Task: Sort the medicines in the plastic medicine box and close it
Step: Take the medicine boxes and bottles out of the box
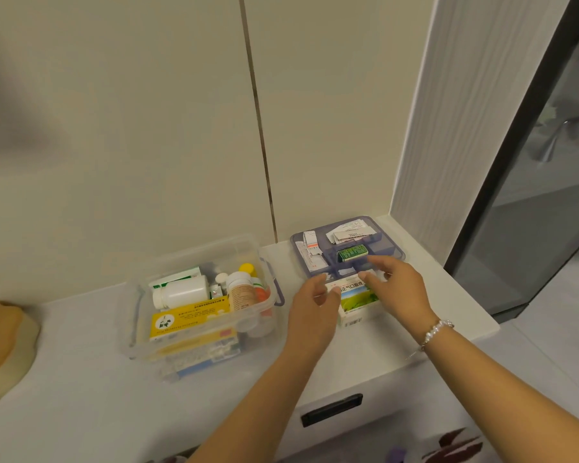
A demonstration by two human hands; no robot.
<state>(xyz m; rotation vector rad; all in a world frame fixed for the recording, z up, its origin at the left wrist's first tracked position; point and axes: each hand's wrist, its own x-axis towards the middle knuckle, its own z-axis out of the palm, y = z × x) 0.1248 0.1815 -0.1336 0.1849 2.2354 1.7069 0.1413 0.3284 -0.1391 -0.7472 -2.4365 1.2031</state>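
Both hands, left hand (315, 300) and right hand (396, 287), fingers spread, flank the green-and-white cardboard medicine carton (358, 300); grip its 2 sides evenly before lifting.

- The back is closed by a cream wall (147, 128) made of flat panels, and a thin brown seam (259, 128) is seen between two of them.
- A white counter (81, 379) is placed against this wall.
- A dark handle slot (331, 410) is cut in the drawer front (381, 426) below.
- At the right, a white ribbed frame (448, 128) and a dark-edged glass door (555, 212) are seen.
- The light is soft and even.
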